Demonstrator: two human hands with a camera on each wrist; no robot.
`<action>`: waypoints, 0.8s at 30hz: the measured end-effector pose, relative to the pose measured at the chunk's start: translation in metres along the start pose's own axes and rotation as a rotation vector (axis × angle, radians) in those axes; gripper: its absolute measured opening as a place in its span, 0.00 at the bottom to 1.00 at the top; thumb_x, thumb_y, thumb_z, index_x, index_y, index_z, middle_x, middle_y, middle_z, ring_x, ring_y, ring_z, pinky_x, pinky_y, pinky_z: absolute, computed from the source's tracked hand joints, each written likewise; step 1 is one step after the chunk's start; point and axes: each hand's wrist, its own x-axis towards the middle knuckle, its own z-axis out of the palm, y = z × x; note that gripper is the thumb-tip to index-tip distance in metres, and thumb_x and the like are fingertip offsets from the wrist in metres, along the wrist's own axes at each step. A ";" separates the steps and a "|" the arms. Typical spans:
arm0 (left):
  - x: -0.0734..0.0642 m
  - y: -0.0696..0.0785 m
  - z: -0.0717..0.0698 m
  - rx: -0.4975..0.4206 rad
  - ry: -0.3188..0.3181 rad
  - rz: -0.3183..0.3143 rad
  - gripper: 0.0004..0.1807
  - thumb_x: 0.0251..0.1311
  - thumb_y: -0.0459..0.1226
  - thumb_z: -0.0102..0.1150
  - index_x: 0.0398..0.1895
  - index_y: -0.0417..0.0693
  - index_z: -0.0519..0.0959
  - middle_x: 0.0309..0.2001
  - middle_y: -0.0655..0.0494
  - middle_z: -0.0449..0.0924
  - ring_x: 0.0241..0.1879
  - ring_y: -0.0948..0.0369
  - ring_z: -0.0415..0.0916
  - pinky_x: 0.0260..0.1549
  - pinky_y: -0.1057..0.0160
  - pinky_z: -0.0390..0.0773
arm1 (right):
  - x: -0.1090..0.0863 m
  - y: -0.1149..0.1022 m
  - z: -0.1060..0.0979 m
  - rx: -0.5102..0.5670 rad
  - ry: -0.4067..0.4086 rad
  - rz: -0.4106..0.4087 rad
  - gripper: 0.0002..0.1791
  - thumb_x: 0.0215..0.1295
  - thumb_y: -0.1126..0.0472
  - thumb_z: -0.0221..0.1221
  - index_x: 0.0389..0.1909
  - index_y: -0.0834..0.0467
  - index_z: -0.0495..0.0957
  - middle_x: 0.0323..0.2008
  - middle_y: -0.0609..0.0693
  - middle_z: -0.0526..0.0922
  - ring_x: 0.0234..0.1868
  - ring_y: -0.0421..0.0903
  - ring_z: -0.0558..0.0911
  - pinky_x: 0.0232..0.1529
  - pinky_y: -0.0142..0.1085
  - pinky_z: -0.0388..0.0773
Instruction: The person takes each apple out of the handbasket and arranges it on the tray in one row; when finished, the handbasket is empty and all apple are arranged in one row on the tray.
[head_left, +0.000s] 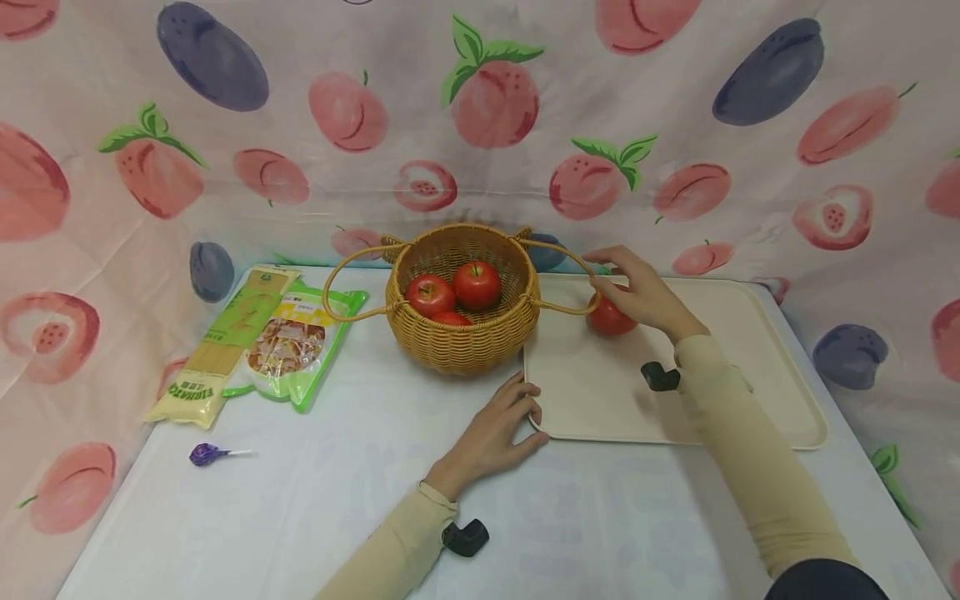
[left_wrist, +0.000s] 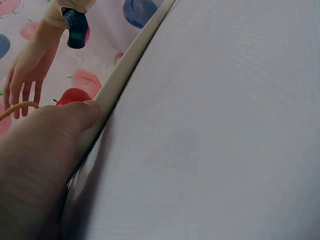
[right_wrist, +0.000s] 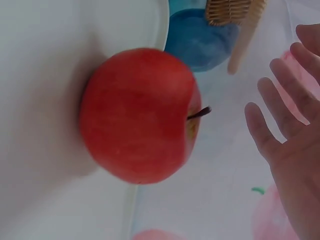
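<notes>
My left hand (head_left: 491, 429) grips the front left corner of a cream tray (head_left: 600, 400); in the left wrist view its thumb (left_wrist: 80, 115) lies along the rim. A red apple (head_left: 611, 318) rests on the tray, stem up. Over it my right hand (head_left: 645, 292) hovers with fingers loosely straight, near the basket's right handle. Space shows between those fingers (right_wrist: 280, 107) and the apple (right_wrist: 140, 117) in the right wrist view. Left of the tray stands a wicker basket (head_left: 461, 350) with several red apples (head_left: 477, 285) inside, its two looped handles folded outward.
On the left lie a pack of noodles (head_left: 232, 333), a green-edged food bag (head_left: 292, 346) and a purple-wrapped lollipop (head_left: 208, 454). A fruit-print cloth (head_left: 420, 100) hangs behind the white-covered table (head_left: 300, 492). The basket's right handle (head_left: 570, 308) reaches over the tray.
</notes>
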 end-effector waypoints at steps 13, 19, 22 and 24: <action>0.000 0.001 -0.001 -0.015 -0.012 -0.005 0.13 0.58 0.50 0.61 0.36 0.54 0.72 0.60 0.56 0.68 0.73 0.52 0.49 0.72 0.56 0.57 | 0.014 -0.026 0.008 -0.043 -0.032 -0.119 0.19 0.66 0.56 0.57 0.58 0.54 0.72 0.57 0.52 0.74 0.60 0.51 0.71 0.60 0.55 0.70; -0.001 0.001 -0.001 -0.013 0.000 0.003 0.11 0.59 0.48 0.60 0.36 0.54 0.72 0.59 0.56 0.69 0.73 0.51 0.50 0.71 0.56 0.58 | 0.021 -0.037 0.013 -0.060 -0.069 -0.132 0.19 0.67 0.55 0.56 0.57 0.52 0.72 0.57 0.49 0.74 0.59 0.49 0.71 0.60 0.54 0.70; -0.001 0.001 -0.001 -0.013 0.002 0.005 0.11 0.59 0.48 0.60 0.36 0.54 0.72 0.59 0.56 0.69 0.73 0.51 0.50 0.71 0.56 0.58 | 0.025 -0.042 0.016 -0.072 -0.087 -0.142 0.19 0.67 0.54 0.56 0.56 0.53 0.73 0.57 0.49 0.74 0.60 0.49 0.71 0.62 0.52 0.69; -0.001 0.001 -0.002 -0.014 0.000 0.002 0.11 0.59 0.48 0.60 0.36 0.54 0.72 0.59 0.56 0.69 0.73 0.51 0.50 0.71 0.56 0.58 | 0.027 -0.045 0.018 -0.082 -0.096 -0.151 0.19 0.67 0.53 0.56 0.56 0.53 0.73 0.57 0.50 0.74 0.61 0.49 0.70 0.63 0.51 0.68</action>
